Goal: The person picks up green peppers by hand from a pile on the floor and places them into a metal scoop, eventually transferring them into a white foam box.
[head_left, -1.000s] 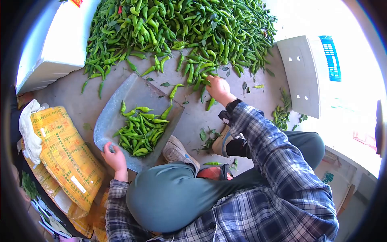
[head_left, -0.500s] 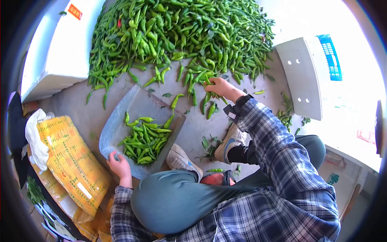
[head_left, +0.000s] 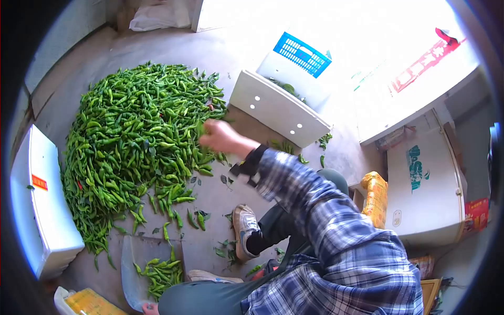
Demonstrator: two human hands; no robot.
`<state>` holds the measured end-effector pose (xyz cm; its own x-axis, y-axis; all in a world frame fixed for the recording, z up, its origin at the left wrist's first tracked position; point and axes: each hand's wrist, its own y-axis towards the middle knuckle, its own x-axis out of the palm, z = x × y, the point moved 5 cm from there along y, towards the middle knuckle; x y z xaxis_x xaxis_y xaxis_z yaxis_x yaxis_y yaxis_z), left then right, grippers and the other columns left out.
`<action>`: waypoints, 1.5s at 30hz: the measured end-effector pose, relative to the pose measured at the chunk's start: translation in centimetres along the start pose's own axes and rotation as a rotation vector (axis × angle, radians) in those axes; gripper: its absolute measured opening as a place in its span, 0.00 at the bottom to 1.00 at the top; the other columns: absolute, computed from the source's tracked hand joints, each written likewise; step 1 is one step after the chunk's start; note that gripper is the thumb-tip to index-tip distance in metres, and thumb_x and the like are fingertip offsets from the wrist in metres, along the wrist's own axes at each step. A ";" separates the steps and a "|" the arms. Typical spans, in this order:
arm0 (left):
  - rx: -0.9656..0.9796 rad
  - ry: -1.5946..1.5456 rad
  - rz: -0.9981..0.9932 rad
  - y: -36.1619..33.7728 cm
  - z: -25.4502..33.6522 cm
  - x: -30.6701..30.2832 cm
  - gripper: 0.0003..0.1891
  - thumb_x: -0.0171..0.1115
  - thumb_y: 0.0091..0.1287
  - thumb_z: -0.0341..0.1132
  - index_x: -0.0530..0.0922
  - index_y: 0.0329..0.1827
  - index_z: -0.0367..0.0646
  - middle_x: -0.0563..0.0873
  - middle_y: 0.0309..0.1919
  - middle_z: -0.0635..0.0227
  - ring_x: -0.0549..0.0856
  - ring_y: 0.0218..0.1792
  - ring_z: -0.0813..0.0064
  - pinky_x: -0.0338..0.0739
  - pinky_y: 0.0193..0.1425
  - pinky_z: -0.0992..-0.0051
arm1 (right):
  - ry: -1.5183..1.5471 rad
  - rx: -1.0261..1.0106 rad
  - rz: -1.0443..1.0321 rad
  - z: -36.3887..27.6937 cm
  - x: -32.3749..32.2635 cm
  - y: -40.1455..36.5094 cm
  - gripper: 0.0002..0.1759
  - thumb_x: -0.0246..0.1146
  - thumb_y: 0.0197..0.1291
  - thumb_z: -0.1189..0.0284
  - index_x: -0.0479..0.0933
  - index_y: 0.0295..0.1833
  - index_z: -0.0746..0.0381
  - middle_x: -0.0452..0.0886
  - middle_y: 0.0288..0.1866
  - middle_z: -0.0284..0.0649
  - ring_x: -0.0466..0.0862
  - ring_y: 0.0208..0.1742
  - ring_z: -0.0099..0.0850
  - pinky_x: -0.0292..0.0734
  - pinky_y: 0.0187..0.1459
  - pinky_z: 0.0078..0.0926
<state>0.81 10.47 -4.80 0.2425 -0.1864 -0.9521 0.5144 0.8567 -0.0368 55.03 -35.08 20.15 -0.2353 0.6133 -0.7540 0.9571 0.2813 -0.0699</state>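
There is one view only, from the person's head: it looks down and forward, past the plaid sleeve (head_left: pixel 315 205), onto the pepper pile (head_left: pixel 131 136) on the near floor (head_left: pixel 173 47).

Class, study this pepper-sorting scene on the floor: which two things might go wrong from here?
The right hand is raised over the pepper pile and blurred; anything it holds may fall short of the metal scoop. Close to the shoe lie loose peppers that might get trodden on.

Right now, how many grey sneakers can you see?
2: one grey sneaker on the floor beside the green pepper pile, the other sneaker beside the metal scoop, partly hidden.
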 end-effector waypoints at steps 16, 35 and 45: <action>-0.165 0.008 0.012 -1.9 5.1 -3.2 0.13 0.58 0.52 0.33 0.77 0.40 0.40 0.77 0.40 0.48 0.77 0.42 0.49 0.71 0.48 0.61 | -0.734 -0.328 -0.534 2.2 13.9 -7.3 0.08 0.55 0.51 0.73 0.78 0.36 0.55 0.80 0.32 0.39 0.82 0.35 0.39 0.78 0.35 0.36; -0.110 -0.104 0.043 -2.5 5.4 -3.5 0.11 0.58 0.54 0.33 0.77 0.39 0.42 0.77 0.38 0.50 0.76 0.40 0.51 0.70 0.46 0.61 | -0.937 -0.359 -1.086 6.1 26.2 -14.7 0.14 0.57 0.52 0.72 0.74 0.46 0.60 0.80 0.39 0.48 0.82 0.41 0.41 0.78 0.38 0.33; -0.130 -0.152 0.035 -2.5 5.8 -3.8 0.10 0.57 0.55 0.32 0.77 0.40 0.42 0.75 0.40 0.47 0.76 0.41 0.48 0.70 0.46 0.61 | -0.290 0.242 -0.928 5.8 27.3 -8.8 0.13 0.54 0.54 0.66 0.76 0.32 0.67 0.80 0.20 0.42 0.78 0.14 0.28 0.72 0.16 0.25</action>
<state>3.36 6.30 0.64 0.3848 -0.2172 -0.8971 0.3957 0.9169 -0.0523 41.17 -25.09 -3.65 -0.8872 0.0140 -0.4613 0.4315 0.3794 -0.8184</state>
